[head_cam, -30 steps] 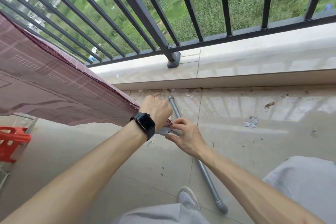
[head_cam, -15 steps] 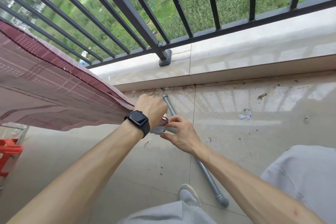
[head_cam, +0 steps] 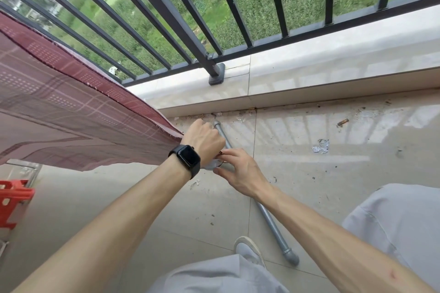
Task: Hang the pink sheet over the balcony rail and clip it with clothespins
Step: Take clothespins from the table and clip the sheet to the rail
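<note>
The pink checked sheet (head_cam: 71,114) stretches from the left edge down to my left hand (head_cam: 204,140), which grips its lower corner low above the floor; a black watch sits on that wrist. My right hand (head_cam: 240,171) is right beside it, fingers curled at the same corner, pinching a small pale, translucent object (head_cam: 212,163) that looks like a clothespin. The corner itself is hidden between the two hands. The black balcony rail (head_cam: 166,12) with its vertical bars runs across the top.
A grey pipe (head_cam: 269,216) lies on the tiled floor under my right forearm. A raised pale ledge (head_cam: 309,74) carries the railing post. A red plastic stool (head_cam: 12,200) stands at the left edge. Scraps of litter (head_cam: 321,146) dot the floor. My shoe (head_cam: 247,250) is below.
Both hands stay together at the sheet's corner. The view has tilted slightly, and the sheet has billowed and risen a little at the left.
</note>
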Tool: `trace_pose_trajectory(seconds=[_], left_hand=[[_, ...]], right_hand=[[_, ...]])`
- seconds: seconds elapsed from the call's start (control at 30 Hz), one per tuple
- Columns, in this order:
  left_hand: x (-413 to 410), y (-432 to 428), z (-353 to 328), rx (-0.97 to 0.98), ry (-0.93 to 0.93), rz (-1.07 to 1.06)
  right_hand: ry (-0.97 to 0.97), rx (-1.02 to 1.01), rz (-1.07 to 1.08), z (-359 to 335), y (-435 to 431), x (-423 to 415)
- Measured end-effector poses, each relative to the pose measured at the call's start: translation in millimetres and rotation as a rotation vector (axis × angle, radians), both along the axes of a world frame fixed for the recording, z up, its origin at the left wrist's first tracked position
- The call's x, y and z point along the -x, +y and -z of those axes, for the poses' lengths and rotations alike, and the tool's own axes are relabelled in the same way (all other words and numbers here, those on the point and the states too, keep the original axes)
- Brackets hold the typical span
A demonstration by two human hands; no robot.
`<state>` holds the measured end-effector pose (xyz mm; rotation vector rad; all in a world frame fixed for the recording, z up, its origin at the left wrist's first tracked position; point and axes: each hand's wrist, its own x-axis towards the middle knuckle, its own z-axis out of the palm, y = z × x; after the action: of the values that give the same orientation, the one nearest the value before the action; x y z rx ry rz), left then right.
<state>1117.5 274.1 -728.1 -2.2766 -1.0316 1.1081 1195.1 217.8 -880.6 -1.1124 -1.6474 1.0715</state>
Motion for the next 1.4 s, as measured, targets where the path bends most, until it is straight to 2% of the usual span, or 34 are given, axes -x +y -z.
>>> trace_pose_trajectory(seconds=[0.1, 0.2, 0.37, 0.53, 0.77, 1.03, 1.13, 1.4], left_hand=[[0, -3, 8, 0.027, 0.044, -0.004], [3, 2, 7, 0.023, -0.031, -0.066], [4, 2, 9, 0.055, -0.001, -0.039], [4, 0, 12, 0.068, -0.002, 0.038], [10, 1, 16, 0.062, -0.018, 0.041], [13, 2, 13, 0.116, -0.027, 0.027], [10, 2, 12, 0.115, -0.011, 0.040], [9, 4, 9, 0.111, -0.024, 0.017]], right_hand=[[-0.032, 0.017, -0.029, 0, -2, -2], [-0.064, 0.052, -0.054, -2, -2, -12], [-0.118, 0.147, 0.027, -1, 2, -51], [-0.161, 0.069, 0.156, -7, 3, -72], [-0.165, 0.008, 0.080, -11, 1, -73], [-0.216, -0.091, 0.133, -23, 0, -57], [-0.273, -0.126, 0.067, -25, 1, -59], [-0.316, -0.131, 0.094, -32, 1, -68]])
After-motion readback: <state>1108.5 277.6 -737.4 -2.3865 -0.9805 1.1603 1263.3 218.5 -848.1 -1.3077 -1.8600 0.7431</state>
